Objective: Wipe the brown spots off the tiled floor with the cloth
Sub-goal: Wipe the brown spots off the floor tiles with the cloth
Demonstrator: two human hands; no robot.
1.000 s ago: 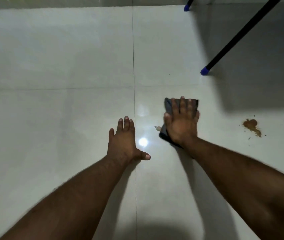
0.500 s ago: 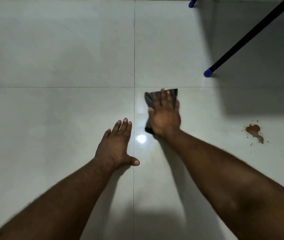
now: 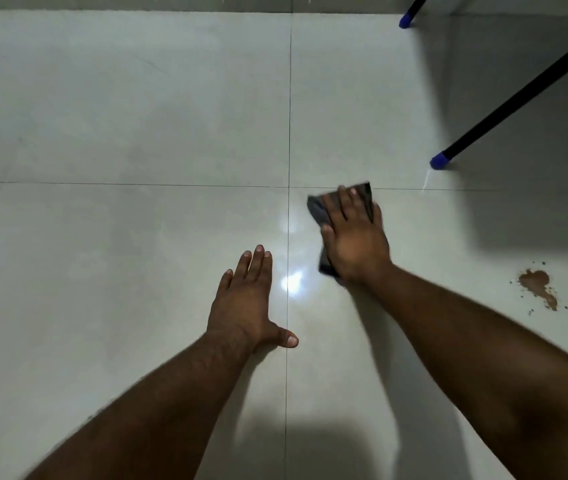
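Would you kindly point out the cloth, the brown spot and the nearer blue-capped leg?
cloth (image 3: pixel 317 208): head view, on its bare left corner beside the fingers.
brown spot (image 3: pixel 535 283): head view, on the stain's widest patch.
blue-capped leg (image 3: pixel 441 160): head view, on its blue cap.

The floor (image 3: pixel 137 116) is showing as large pale tiles, smooth and glossy, throwing back a bright glare beside the thin dark grout lines. The cloth (image 3: pixel 317 209) is looking like soft, matt dark grey fabric, creasing at its edge. The spot (image 3: pixel 537 284) is lying as a dull brown smear with rough, grainy specks scattered around it on the shiny tile. The two legs (image 3: pixel 517 95) are appearing as smooth black rods, metal or plastic being impossible to tell, each ending in a blue cap (image 3: pixel 440 161) that is looking like slightly glossy plastic or rubber.
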